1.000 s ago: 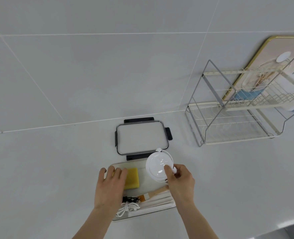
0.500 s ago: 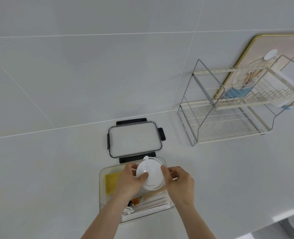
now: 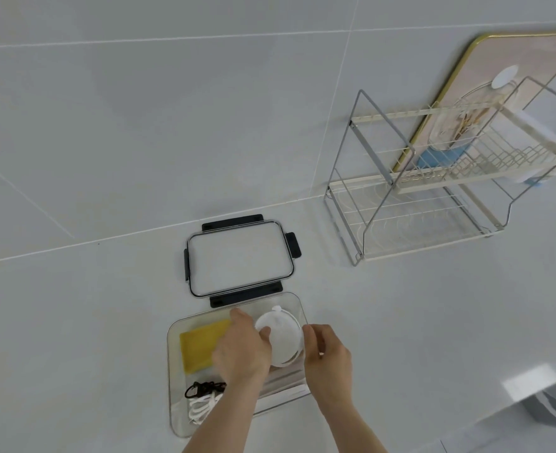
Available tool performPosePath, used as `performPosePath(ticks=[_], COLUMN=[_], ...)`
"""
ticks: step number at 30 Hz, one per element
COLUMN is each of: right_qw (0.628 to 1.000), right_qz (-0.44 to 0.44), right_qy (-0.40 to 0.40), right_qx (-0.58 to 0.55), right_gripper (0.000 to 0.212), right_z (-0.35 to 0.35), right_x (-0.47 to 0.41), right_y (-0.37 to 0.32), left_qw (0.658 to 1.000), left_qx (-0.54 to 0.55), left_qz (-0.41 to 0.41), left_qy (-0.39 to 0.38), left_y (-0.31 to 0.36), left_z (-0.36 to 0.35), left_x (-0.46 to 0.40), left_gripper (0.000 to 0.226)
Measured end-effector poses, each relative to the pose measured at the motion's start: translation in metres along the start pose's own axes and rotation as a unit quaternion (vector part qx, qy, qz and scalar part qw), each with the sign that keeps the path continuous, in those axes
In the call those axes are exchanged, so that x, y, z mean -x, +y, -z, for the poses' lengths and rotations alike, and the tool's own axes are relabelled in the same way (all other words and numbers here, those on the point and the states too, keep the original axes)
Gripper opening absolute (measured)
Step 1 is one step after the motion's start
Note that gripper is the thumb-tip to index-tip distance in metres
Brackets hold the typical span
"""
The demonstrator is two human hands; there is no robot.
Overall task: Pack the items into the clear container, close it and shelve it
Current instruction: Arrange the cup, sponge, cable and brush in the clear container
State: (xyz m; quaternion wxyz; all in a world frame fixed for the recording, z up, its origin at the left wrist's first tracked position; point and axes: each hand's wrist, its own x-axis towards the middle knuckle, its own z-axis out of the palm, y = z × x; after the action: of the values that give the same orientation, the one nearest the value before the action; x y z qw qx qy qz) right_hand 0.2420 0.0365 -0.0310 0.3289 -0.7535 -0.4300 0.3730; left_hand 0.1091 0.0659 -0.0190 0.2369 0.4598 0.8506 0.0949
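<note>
The clear container point(image 3: 173, 361) sits on the white counter in front of me. Inside it lie a yellow sponge point(image 3: 199, 346), a black cord point(image 3: 204, 388) and a white cord point(image 3: 201, 409). A white round lid point(image 3: 283, 338) rests tilted in the container's far right corner. My left hand point(image 3: 242, 351) grips its left edge, thumb on top. My right hand point(image 3: 328, 356) hovers just right of it, fingers apart and holding nothing. The container's flat lid point(image 3: 240, 256) with black clasps lies just behind.
A two-tier wire rack point(image 3: 413, 223) stands at the right against the tiled wall, with a gold-edged board point(image 3: 485, 60) behind it. White flat packets point(image 3: 286, 389) lie along the container's near right side. The counter edge runs at the lower right.
The white round lid has come down into the container's far right corner. My left hand left the sponge and took the lid's left edge. My right hand released it.
</note>
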Motion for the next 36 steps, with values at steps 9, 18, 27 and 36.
performPosePath(ticks=[9, 18, 27, 36], right_qw=[0.997, 0.859, 0.769, 0.742], right_qz=[0.044, 0.438, 0.378, 0.353], right_qy=[0.031, -0.026, -0.193, -0.201], right_qx=[0.051, 0.263, 0.478, 0.533], right_gripper=[0.012, 0.025, 0.035, 0.037], right_z=[-0.002, -0.003, -0.013, -0.018], right_x=[0.002, 0.010, -0.006, -0.003], right_y=[0.004, -0.021, -0.035, -0.026], left_qw=[0.981, 0.938, 0.891, 0.863], left_qx=[0.001, -0.095, -0.266, -0.286], left_qz=[-0.185, -0.330, -0.363, -0.408], left_qy=[0.062, 0.046, -0.055, -0.090], left_y=[-0.006, -0.063, -0.051, -0.052], left_z=[-0.001, 0.031, 0.017, 0.011], left_x=[-0.001, 0.008, 0.017, 0.013], left_gripper=[0.024, 0.018, 0.020, 0.030])
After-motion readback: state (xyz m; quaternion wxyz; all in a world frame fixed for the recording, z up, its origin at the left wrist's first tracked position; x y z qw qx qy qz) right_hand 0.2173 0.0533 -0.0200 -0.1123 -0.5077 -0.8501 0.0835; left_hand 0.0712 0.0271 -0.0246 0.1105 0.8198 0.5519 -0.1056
